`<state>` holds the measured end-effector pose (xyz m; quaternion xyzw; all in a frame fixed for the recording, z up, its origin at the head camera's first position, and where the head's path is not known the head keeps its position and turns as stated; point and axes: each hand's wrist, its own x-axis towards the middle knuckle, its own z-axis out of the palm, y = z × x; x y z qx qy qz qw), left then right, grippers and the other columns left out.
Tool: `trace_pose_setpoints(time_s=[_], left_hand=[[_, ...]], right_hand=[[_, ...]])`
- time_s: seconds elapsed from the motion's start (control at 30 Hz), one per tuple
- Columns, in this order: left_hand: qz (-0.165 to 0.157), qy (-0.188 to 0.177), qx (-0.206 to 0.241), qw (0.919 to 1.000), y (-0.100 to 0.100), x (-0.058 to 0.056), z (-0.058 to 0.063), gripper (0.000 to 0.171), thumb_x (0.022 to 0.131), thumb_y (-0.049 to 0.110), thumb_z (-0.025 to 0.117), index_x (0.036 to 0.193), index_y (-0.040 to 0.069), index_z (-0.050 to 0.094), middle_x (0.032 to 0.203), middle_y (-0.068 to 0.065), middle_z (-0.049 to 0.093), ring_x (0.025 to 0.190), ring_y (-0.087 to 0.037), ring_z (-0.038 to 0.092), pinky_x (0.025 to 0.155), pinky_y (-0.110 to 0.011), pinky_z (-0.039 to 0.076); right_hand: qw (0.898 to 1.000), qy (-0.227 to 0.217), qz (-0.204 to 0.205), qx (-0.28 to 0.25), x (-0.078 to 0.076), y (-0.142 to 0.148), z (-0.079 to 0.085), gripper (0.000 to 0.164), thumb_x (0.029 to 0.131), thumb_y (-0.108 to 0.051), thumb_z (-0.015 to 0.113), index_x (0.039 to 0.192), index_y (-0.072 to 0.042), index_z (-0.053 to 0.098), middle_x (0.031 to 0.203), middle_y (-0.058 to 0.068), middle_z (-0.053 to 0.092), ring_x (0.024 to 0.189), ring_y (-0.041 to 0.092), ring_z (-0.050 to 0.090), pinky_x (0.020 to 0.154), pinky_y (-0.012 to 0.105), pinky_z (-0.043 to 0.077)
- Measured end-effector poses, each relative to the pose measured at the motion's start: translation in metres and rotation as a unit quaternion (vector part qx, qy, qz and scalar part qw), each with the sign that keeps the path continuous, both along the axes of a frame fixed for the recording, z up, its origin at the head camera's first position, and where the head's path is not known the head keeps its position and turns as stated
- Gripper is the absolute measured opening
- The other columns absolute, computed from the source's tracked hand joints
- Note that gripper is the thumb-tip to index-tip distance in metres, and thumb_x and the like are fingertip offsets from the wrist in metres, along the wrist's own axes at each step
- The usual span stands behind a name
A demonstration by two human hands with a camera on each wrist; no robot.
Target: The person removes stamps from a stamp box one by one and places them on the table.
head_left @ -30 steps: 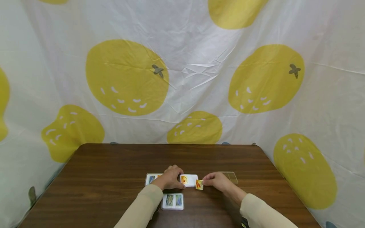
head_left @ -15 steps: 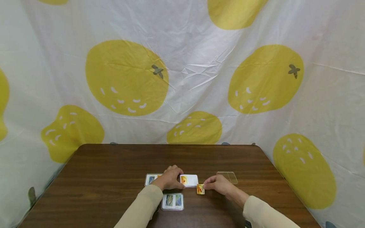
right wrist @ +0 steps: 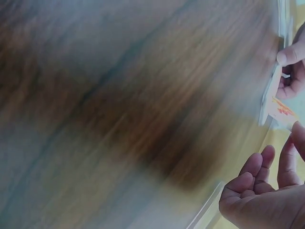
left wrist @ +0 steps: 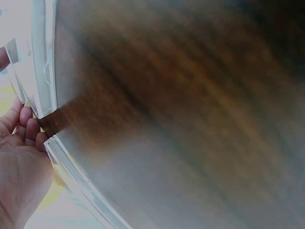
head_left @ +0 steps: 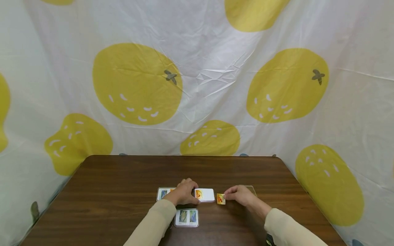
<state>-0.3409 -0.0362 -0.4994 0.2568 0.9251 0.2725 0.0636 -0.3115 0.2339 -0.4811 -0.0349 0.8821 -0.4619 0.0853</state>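
My left hand [head_left: 184,192] grips the left part of a white card holder [head_left: 208,195], thumb at the near edge and fingers at the far edge. An orange picture sits at the holder's left; its right part is plain white. To the right, my right hand [head_left: 241,195] pinches a small square picture card [head_left: 221,199], orange and yellow, by its right edge between thumb and fingertip. A gap separates the card from the holder in the head view. The right wrist view shows the card [right wrist: 282,109] tilted, with the other fingers of that hand loosely bent.
Nearer the body lies a clear-edged case [head_left: 186,218] with two green-blue pictures. Another picture case [head_left: 163,193] lies left, partly behind the left hand. A clear plastic tray [head_left: 251,189] is partly hidden behind the right hand. Fruit-print cloth [head_left: 209,136] hangs beyond the brown table [head_left: 123,177].
My right hand has drawn the small picture card to the right, away from the white holder, dipping nearer the body midway and back up. The left hand has stayed in place.
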Motion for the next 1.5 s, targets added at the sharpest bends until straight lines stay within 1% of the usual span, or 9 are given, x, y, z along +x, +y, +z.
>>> trace_pose_setpoints(time_s=[0.13,0.33,0.43,0.57,0.77,0.97,1.2,1.33,1.5], left_hand=[[0.001,0.000,-0.003,1.0000,0.000,-0.001,-0.001,0.052,0.076,0.032,0.085,0.116,0.007,0.062,0.113,-0.004,0.054,0.107,-0.025,0.046,0.096,-0.044,0.037],[0.000,0.000,-0.007,1.0000,0.000,-0.002,-0.002,0.052,0.076,0.033,0.085,0.116,0.007,0.062,0.114,-0.004,0.054,0.107,-0.025,0.047,0.097,-0.044,0.037],[-0.001,0.000,-0.006,1.0000,0.000,-0.001,-0.001,0.053,0.076,0.033,0.085,0.117,0.007,0.062,0.115,-0.004,0.054,0.108,-0.025,0.047,0.097,-0.045,0.037],[-0.003,0.003,-0.003,1.0000,0.000,-0.001,0.000,0.053,0.076,0.032,0.085,0.117,0.007,0.062,0.115,-0.004,0.054,0.107,-0.026,0.047,0.096,-0.045,0.037],[-0.004,0.004,-0.002,1.0000,0.000,-0.001,-0.001,0.053,0.076,0.031,0.085,0.117,0.007,0.062,0.114,-0.004,0.054,0.107,-0.025,0.047,0.096,-0.044,0.037],[-0.005,0.001,-0.003,1.0000,0.000,-0.001,-0.002,0.053,0.077,0.032,0.085,0.118,0.007,0.062,0.116,-0.004,0.054,0.107,-0.025,0.046,0.097,-0.045,0.037],[-0.005,0.001,-0.002,1.0000,0.000,-0.001,-0.002,0.054,0.077,0.032,0.085,0.118,0.007,0.062,0.116,-0.004,0.054,0.108,-0.025,0.047,0.097,-0.045,0.037],[-0.002,0.001,0.000,1.0000,0.000,0.000,-0.001,0.053,0.076,0.031,0.085,0.117,0.006,0.062,0.114,-0.004,0.054,0.108,-0.026,0.047,0.097,-0.045,0.037],[0.000,0.000,0.001,1.0000,0.000,0.000,0.000,0.053,0.075,0.031,0.086,0.116,0.006,0.063,0.112,-0.004,0.054,0.107,-0.026,0.047,0.096,-0.044,0.037]], right_hand=[[1.000,0.000,-0.014,0.014,-0.003,0.004,0.002,0.014,0.084,-0.017,0.079,0.089,-0.005,0.074,0.089,0.000,0.068,0.083,0.016,0.055,0.074,0.032,0.043],[0.998,0.011,-0.036,0.054,-0.007,0.008,0.004,0.013,0.082,-0.021,0.080,0.085,-0.010,0.076,0.090,-0.002,0.068,0.087,0.017,0.055,0.077,0.034,0.042],[0.998,0.014,-0.033,0.060,-0.009,0.009,0.005,0.013,0.083,-0.021,0.080,0.086,-0.010,0.075,0.091,-0.002,0.068,0.088,0.018,0.055,0.078,0.036,0.042],[0.998,0.017,-0.027,0.062,-0.011,0.010,0.005,0.012,0.084,-0.020,0.079,0.086,-0.009,0.074,0.089,-0.002,0.067,0.085,0.018,0.055,0.076,0.035,0.042],[0.994,0.053,-0.016,0.096,-0.011,0.010,0.003,0.009,0.083,-0.019,0.079,0.081,-0.012,0.074,0.081,-0.004,0.067,0.075,0.014,0.053,0.068,0.032,0.043],[0.986,0.092,0.007,0.137,-0.014,0.011,0.000,0.008,0.084,-0.015,0.077,0.078,-0.012,0.072,0.073,-0.006,0.063,0.069,0.013,0.051,0.064,0.032,0.042],[0.970,0.142,0.037,0.196,-0.018,0.011,0.000,0.009,0.082,-0.012,0.077,0.074,-0.014,0.072,0.069,-0.006,0.062,0.064,0.012,0.050,0.061,0.033,0.042],[0.961,0.158,0.034,0.223,-0.019,0.010,0.000,0.010,0.079,-0.012,0.078,0.073,-0.014,0.071,0.071,-0.006,0.063,0.065,0.012,0.051,0.063,0.035,0.044],[0.956,0.156,0.016,0.247,-0.020,0.011,-0.001,0.009,0.079,-0.014,0.079,0.074,-0.014,0.071,0.072,-0.005,0.063,0.066,0.013,0.052,0.064,0.037,0.045]])
